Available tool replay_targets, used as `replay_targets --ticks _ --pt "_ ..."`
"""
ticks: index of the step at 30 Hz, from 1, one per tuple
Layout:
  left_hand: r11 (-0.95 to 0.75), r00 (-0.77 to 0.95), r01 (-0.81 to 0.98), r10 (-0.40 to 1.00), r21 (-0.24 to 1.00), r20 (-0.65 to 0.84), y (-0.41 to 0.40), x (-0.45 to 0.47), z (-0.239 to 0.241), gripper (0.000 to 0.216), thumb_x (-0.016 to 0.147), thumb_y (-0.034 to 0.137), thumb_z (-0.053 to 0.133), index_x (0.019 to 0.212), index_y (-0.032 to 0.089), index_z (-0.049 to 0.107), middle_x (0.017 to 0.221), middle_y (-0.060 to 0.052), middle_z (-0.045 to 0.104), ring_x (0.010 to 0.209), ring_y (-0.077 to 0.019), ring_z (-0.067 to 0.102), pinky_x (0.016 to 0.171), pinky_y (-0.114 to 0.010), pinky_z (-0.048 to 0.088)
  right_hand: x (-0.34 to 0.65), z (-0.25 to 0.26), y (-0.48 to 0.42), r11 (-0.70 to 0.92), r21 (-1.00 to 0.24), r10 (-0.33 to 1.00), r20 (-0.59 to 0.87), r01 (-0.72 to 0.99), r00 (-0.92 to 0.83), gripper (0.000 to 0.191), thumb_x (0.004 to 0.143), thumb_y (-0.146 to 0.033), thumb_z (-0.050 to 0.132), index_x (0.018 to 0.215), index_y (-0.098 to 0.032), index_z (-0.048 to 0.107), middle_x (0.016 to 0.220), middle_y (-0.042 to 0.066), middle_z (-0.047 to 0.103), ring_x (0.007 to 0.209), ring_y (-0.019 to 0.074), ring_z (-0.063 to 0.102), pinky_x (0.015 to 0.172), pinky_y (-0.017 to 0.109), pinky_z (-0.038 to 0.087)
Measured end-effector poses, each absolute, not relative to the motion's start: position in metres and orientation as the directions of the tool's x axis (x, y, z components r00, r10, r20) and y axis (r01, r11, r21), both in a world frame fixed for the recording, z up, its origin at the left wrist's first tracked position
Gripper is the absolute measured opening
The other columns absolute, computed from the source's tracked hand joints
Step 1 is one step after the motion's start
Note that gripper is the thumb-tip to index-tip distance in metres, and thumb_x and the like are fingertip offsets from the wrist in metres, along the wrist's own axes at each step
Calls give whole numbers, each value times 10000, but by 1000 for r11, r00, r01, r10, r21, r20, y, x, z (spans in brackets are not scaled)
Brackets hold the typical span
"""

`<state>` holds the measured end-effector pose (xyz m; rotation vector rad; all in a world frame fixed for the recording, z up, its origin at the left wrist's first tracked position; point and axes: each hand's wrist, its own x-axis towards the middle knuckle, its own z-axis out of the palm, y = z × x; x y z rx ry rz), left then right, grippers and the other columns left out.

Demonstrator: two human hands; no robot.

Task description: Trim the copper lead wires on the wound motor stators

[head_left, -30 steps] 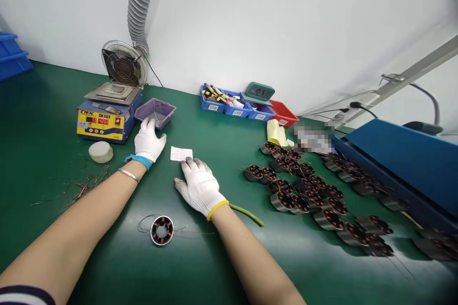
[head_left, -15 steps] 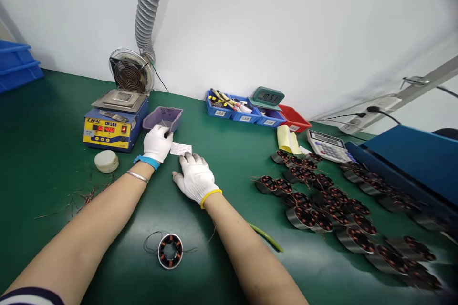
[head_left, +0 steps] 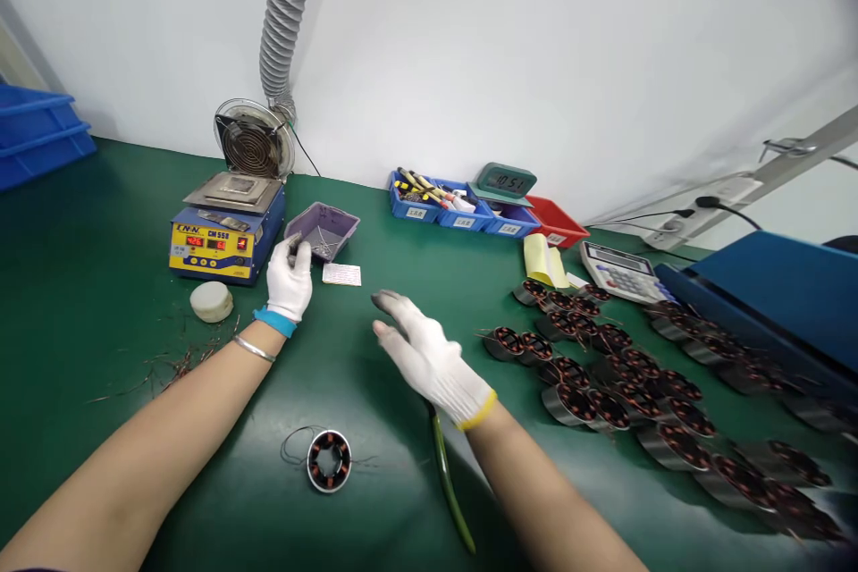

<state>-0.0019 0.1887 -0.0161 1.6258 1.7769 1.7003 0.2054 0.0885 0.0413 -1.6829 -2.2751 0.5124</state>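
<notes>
My left hand (head_left: 290, 275), in a white glove with dark fingertips, is at the near left corner of a purple tray (head_left: 345, 241). Its fingers are curled together; whatever they hold is hidden. Thin silvery pieces (head_left: 325, 246) lie inside that tray. A small paper card with writing (head_left: 341, 274) rests just in front of it. My right hand (head_left: 429, 353), also gloved, hovers over the bench with fingers stretched out and nothing in them. Below its wrist a curved green handle (head_left: 446, 474) shows, its upper end covered. One wire-wound motor stator (head_left: 329, 461) lies near the front with loose leads.
Left of the tray stands a blue-and-yellow CM 558 heating unit (head_left: 228, 241), with a round white block (head_left: 212, 301) and wire scraps (head_left: 184, 366) before it. Many stators (head_left: 630, 402) fill the right side. Blue bins (head_left: 462, 219), a red bin (head_left: 556, 232) and a calculator (head_left: 620, 273) stand behind.
My right hand has lifted away from the card toward the right. The left hand has shifted to the tray's corner, uncovering the tray's contents. The view has shifted slightly.
</notes>
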Motion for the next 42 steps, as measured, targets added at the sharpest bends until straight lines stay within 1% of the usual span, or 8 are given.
replay_targets --ticks 6,8,13,17,22,26,32,42 --pt "-365 -44 554 885 748 464 62 5 13 309 809 445 577 989 197 614 853 -43 668 725 -182 623 690 -303 529 220 46 -7 466 -438 845 -39 769 -534 324 895 -394 516 1155 -251 647 1150 72 682 1029 252 633 884 343 475" --pt "-538 421 668 843 514 336 15 9 17 446 649 508 717 954 197 623 876 -56 655 734 -222 617 692 -358 527 212 36 -21 455 -328 847 -125 828 -516 221 904 -310 482 973 -239 680 952 63 701 854 234 648 749 323 468" --pt "-640 641 760 767 112 33 -32 11 18 123 797 165 535 871 215 620 864 -58 657 718 -244 601 610 -383 484 210 38 -21 455 -459 763 -242 763 -600 187 876 -283 512 880 -254 696 873 18 711 789 186 642 671 261 423" --pt "-692 690 586 699 422 188 -15 -14 28 383 729 35 423 966 256 628 1111 -51 668 1000 -230 611 839 -379 514 218 48 -10 204 -606 858 -267 769 -438 226 879 -346 513 971 -271 706 937 4 721 834 180 651 718 263 443" --pt "-248 161 494 968 833 193 6 -25 24 95 774 262 514 833 223 577 923 -60 683 871 -214 657 768 -348 556 198 28 0 192 -648 947 -76 737 -313 540 853 -347 545 1384 -270 492 1314 57 613 986 215 655 879 332 473" --pt "-186 230 683 973 707 34 5 2 16 472 629 419 723 1039 218 601 997 -75 683 875 -261 650 764 -390 541 190 17 6 265 -644 901 -99 718 -422 457 915 -340 449 1357 -258 535 1325 51 617 1157 249 600 913 347 466" --pt "-297 400 786 913 541 -80 -1 16 12 157 693 360 659 766 225 633 773 -33 644 733 -230 614 624 -333 444 203 23 9 84 -724 822 -338 685 -458 296 844 -289 533 1086 -249 698 966 -3 744 880 193 677 748 278 485" --pt "-306 450 769 883 562 -135 -4 12 14 291 666 362 689 922 228 659 904 -31 674 820 -237 632 717 -337 474 233 29 18 32 -753 806 -369 658 -462 240 834 -268 518 915 -182 727 679 -6 618 596 116 523 568 223 410"
